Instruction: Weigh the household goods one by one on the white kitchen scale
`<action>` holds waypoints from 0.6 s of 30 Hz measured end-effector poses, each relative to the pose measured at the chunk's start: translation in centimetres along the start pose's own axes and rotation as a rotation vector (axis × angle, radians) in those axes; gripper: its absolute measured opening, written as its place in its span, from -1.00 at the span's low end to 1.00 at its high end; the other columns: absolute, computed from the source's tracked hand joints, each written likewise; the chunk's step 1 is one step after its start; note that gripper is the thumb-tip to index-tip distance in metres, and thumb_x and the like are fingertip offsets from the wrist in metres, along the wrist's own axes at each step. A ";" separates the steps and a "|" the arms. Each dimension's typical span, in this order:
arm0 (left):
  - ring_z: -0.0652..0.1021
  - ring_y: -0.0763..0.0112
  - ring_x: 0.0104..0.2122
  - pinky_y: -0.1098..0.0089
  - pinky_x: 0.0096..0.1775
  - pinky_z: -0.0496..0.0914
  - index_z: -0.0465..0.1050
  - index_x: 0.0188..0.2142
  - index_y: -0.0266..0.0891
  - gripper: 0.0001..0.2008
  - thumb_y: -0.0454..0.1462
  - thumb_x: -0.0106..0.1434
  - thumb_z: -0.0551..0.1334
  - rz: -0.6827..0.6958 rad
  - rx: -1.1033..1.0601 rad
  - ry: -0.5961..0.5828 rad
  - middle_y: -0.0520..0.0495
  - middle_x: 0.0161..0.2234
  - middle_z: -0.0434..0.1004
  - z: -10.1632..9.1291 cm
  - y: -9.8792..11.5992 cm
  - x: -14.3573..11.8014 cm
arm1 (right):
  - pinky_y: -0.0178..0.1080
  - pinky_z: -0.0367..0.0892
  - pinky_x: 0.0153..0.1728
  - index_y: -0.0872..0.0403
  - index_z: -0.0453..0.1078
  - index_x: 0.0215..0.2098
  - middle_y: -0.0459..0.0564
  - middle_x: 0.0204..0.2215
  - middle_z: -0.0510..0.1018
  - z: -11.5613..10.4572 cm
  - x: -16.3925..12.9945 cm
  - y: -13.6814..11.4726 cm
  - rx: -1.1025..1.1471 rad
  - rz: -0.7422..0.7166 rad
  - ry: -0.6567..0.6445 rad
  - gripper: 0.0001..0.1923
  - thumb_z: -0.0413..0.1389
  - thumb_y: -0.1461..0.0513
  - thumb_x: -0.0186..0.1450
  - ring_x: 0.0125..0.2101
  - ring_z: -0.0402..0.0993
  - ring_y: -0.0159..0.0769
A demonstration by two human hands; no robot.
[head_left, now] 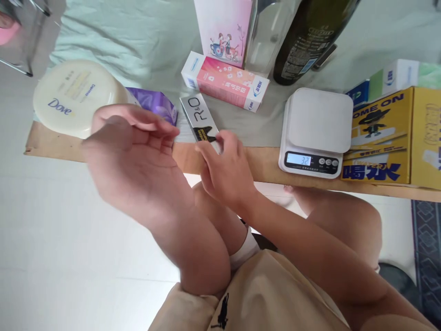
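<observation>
My right hand (227,170) has its thumb and fingers around the near end of a slim white and black box (197,114) marked "R&O". That box lies slanted at the table's front edge, its lower part partly covered by the fingers. My left hand (138,156) is raised nearer the camera, palm showing, fingers loosely bent and apart, nothing visible in it. Just behind it are a large cream Dove container (74,99) and a purple soft pack (156,103), both partly hidden by the hand.
A white digital scale (317,124) reading 32 stands at right beside a yellow box (379,138). Behind are a pink carton (225,80), a taller pink box (223,27), a clear container (268,37) and a dark bottle (306,41). Pale green cloth (113,37) covers the table.
</observation>
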State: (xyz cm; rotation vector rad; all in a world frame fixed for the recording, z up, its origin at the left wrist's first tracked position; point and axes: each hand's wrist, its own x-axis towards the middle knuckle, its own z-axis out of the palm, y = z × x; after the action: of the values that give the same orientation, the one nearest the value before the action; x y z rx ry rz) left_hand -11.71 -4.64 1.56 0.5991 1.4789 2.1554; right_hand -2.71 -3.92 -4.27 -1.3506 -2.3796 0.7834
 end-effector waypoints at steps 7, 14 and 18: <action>0.46 0.45 -0.41 0.41 -0.33 0.37 0.43 -0.44 -0.25 -0.89 -0.35 0.20 0.16 -0.077 -0.052 -0.225 -0.03 -0.43 0.41 1.9 0.9 -2.3 | 0.04 0.35 0.20 -0.01 0.27 0.08 0.15 0.08 0.30 -5.8 -7.8 2.3 0.202 -0.086 0.399 -0.62 0.02 0.29 0.29 0.22 0.25 -0.15; 0.58 0.28 -0.04 0.29 -0.12 0.55 0.53 -0.11 -0.09 -0.82 -0.18 0.31 0.25 -0.367 0.225 -0.848 -0.05 -0.04 0.57 5.9 -0.5 -6.8 | 0.14 0.32 0.21 0.01 0.27 0.07 0.19 0.09 0.30 -9.4 -8.3 6.6 -0.068 0.134 0.674 -0.66 0.06 0.21 0.32 0.20 0.27 -0.05; 0.43 0.16 0.26 0.07 0.24 0.45 0.46 0.02 -0.09 -0.69 -0.07 0.37 0.14 -0.355 0.260 -1.082 -0.08 0.23 0.42 8.1 -2.9 -8.5 | 0.19 0.32 0.21 0.00 0.29 0.11 0.21 0.11 0.29 -9.6 -6.7 9.4 -0.134 0.260 0.681 -0.64 0.02 0.11 0.37 0.20 0.27 -0.04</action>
State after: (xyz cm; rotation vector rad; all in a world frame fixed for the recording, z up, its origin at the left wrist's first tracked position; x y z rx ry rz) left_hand 0.19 -2.73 0.71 1.2191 1.0893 1.0277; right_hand 12.08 -2.74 -1.97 -1.6670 -1.7639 0.1610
